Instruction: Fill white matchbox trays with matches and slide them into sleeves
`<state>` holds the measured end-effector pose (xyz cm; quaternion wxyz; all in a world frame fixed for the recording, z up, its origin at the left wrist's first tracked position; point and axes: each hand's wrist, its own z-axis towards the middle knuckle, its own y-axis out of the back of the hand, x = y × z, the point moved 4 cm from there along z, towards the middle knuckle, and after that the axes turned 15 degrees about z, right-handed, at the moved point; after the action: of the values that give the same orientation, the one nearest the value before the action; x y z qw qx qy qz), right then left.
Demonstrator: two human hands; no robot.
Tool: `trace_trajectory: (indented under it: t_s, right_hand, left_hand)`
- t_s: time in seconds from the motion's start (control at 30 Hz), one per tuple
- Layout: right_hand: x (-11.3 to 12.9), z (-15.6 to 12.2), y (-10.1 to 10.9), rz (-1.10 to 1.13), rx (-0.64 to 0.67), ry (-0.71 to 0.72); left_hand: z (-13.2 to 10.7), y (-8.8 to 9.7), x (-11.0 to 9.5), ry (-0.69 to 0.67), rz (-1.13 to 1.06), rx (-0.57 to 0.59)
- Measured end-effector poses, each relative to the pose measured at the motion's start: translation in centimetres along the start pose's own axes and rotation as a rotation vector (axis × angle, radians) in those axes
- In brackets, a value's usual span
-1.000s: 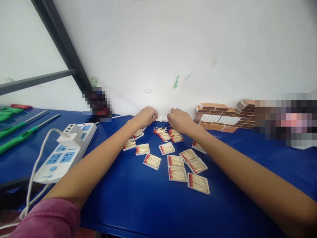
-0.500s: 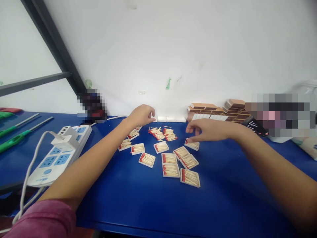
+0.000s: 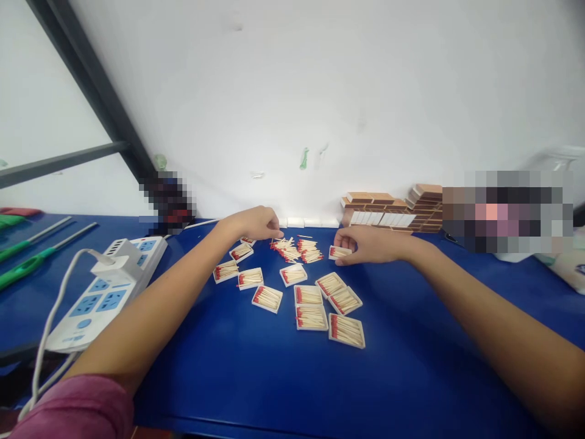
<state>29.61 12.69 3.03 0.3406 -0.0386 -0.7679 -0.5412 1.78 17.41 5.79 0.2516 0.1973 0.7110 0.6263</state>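
Note:
My left hand [image 3: 259, 223] reaches to the left edge of a loose heap of red-tipped matches [image 3: 286, 250], thumb and fingers pinched together. What lies between those fingertips is too small to make out. A second heap of matches [image 3: 309, 251] lies just right of the first. My right hand [image 3: 365, 244] grips a small white matchbox tray [image 3: 340, 252] with matches in it, thumb at the near side and fingers at the far side. Several more filled trays lie closer to me, among them one tray [image 3: 293, 275] near the heaps and another tray [image 3: 347, 330] at the front.
Stacked brown matchboxes [image 3: 393, 210] stand against the wall at the back right. A row of white pieces [image 3: 313, 223] lies along the wall. On the left are a white power strip [image 3: 103, 292] with a cable and green-handled tools [image 3: 31, 262]. All rest on a blue table [image 3: 256, 372].
My right hand has closed on the matchbox tray it hovered over, and the tray sits slightly farther left and back. My left hand has come down to the heap, its fingertips now together.

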Motion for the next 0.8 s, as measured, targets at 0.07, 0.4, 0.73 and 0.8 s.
trace_trajectory:
  t_s: [0.07,0.4,0.73,0.8]
  right_hand:
    - [-0.1,0.0,-0.1,0.006,-0.012,-0.005]
    - [-0.1,-0.1,-0.3,-0.003,-0.042,-0.017]
    - [1.0,0.1,0.1,0.102,-0.187,0.065]
    - [1.4,0.4,0.0,0.171,-0.203,0.083]
  left_hand:
    - [0.4,-0.6,-0.4,-0.036,-0.006,0.001]
    - [0.6,-0.6,-2.6,-0.091,-0.015,0.002]
    - [-1.0,2.6,3.1,0.179,0.141,-0.062]
    - [-1.3,2.5,4.1,0.222,0.164,-0.008]
